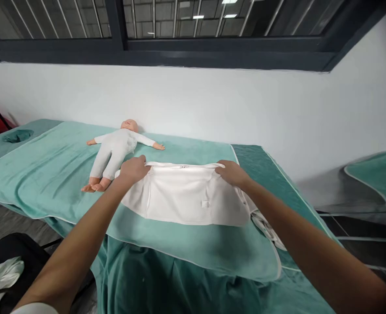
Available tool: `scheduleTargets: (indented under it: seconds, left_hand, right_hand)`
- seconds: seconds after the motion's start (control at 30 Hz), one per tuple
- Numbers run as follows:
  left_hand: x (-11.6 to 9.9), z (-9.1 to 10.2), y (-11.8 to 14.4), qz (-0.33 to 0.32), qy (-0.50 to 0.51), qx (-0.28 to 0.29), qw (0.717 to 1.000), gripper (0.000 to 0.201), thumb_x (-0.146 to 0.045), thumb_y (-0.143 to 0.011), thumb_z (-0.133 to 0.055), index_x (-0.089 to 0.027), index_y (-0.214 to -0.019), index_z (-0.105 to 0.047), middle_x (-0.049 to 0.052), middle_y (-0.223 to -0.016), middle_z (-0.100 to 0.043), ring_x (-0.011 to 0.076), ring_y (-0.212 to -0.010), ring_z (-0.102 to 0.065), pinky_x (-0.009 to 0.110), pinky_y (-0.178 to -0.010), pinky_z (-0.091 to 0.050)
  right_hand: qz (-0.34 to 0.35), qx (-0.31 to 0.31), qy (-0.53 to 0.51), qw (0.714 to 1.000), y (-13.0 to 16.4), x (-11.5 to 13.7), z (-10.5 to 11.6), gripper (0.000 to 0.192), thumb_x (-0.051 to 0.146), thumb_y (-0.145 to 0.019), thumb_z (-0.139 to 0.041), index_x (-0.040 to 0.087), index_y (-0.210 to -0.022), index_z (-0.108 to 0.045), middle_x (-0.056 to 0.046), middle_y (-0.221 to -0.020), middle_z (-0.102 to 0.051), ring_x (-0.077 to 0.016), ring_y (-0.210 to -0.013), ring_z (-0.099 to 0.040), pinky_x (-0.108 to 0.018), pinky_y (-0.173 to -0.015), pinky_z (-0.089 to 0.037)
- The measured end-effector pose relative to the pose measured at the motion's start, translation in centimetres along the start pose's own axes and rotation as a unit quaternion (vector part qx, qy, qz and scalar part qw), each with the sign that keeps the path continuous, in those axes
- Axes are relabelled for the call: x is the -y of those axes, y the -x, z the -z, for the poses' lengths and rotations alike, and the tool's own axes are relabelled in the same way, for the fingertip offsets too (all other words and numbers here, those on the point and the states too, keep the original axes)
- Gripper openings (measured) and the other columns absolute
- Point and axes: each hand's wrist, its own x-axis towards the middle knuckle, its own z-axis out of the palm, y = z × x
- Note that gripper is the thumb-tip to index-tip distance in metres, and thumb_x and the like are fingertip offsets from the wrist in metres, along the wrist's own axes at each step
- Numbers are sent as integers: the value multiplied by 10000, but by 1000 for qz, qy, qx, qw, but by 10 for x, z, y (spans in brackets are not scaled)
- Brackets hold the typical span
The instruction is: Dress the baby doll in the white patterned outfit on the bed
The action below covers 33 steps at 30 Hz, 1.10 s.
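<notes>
My left hand (134, 168) and my right hand (230, 172) are both closed on the upper edge of a white baby garment (180, 192), one toward each end. The cloth is stretched between them, with its lower part resting on the bed. A small label shows at the middle of the top edge, and seams run down both sides. Beyond my left hand a baby doll (117, 146) in white clothes lies on its back, arms spread and feet toward me. A crumpled white cloth (267, 229) lies by the garment's right end, partly behind my right forearm.
A light green sheet (59, 174) covers the bed, over a darker green cover (167, 279). The white wall (212, 104) and a dark window frame (193, 54) are behind. At lower left stands a black chair (19, 248) with cloth on it; a green-covered seat (382, 174) is at right.
</notes>
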Motion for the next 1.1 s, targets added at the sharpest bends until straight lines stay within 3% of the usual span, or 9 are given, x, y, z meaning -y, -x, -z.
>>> scheduleTargets:
  seconds: [0.1, 0.17, 0.27, 0.33, 0.4, 0.57, 0.77, 0.97, 1.1]
  left_hand:
    - [-17, -31, -10, 6, -52, -121, 991, 293, -294, -899, -522, -170, -1159, -575, 196, -1201, -625, 362, -1166, -562, 487, -963, -438]
    - [-35, -58, -5, -10, -34, -164, 986, 291, -190, -903, -484, -166, -1182, -565, 204, -1285, -573, 359, -1235, -501, 497, -1001, -417]
    - [-59, -100, 4, -120, 71, -106, 985, 345, -105, -919, -386, -150, -1211, -565, 197, -1309, -565, 308, -1237, -503, 440, -1050, -406]
    - [-66, -122, 2, -131, 108, -78, 982, 365, -116, -926, -374, -129, -1239, -562, 210, -1366, -539, 322, -1293, -475, 450, -1109, -356]
    - [-63, -135, -9, -105, 135, -84, 982, 389, -165, -950, -362, -102, -1290, -540, 238, -1402, -512, 359, -1341, -435, 490, -1144, -300]
    - [-56, -135, -36, -51, 185, -109, 975, 456, -243, -958, -400, -72, -1373, -484, 289, -1432, -469, 416, -1365, -387, 544, -1139, -262]
    - [-75, -118, -46, -18, 180, -109, 977, 546, -261, -954, -418, -120, -1481, -388, 276, -1517, -372, 433, -1408, -310, 590, -1117, -271]
    - [-84, -126, -76, 4, 90, -87, 992, 588, -340, -982, -378, -137, -1532, -340, 243, -1547, -369, 433, -1428, -310, 617, -1100, -324]
    - [-83, -138, -95, 52, 44, -65, 996, 551, -402, -1003, -323, -142, -1482, -408, 209, -1478, -481, 378, -1367, -430, 530, -1096, -381]
  right_hand:
    - [-29, -82, 70, 994, -11, 15, -28, 365, 226, -864, -448, 167, -1156, -659, -165, -1120, -709, -311, -988, -646, -410, -838, -492]
    - [9, -155, 131, 979, -1, 34, -50, 414, 160, -872, -433, 136, -1249, -604, -211, -1250, -648, -359, -1135, -591, -492, -941, -452]
    - [201, -140, 147, 958, 22, 63, -88, 475, 104, -891, -406, 139, -1343, -546, -183, -1433, -540, -327, -1356, -441, -491, -1121, -338]
    - [206, -103, 115, 966, 28, 74, -112, 455, 149, -940, -356, 126, -1358, -534, -166, -1443, -537, -292, -1356, -449, -442, -1139, -341]
    - [146, -91, 100, 980, 23, 73, -131, 459, 231, -970, -346, 71, -1362, -524, -208, -1432, -543, -318, -1364, -446, -468, -1132, -348]
    - [71, -96, 127, 985, -4, 59, -145, 539, 349, -994, -351, 39, -1415, -480, -260, -1522, -438, -392, -1432, -365, -599, -1162, -243]
    - [82, -108, 152, 979, -13, 55, -130, 549, 341, -1012, -277, 181, -1530, -367, -143, -1641, -276, -385, -1476, -286, -729, -1141, -141]
    - [97, -119, 184, 971, -46, 44, -130, 570, 338, -1003, -303, 165, -1544, -351, -144, -1659, -223, -367, -1490, -254, -651, -1186, -131]
    - [105, -119, 189, 969, -69, 40, -139, 561, 329, -1006, -303, 133, -1524, -389, -151, -1649, -252, -337, -1490, -265, -575, -1209, -144]
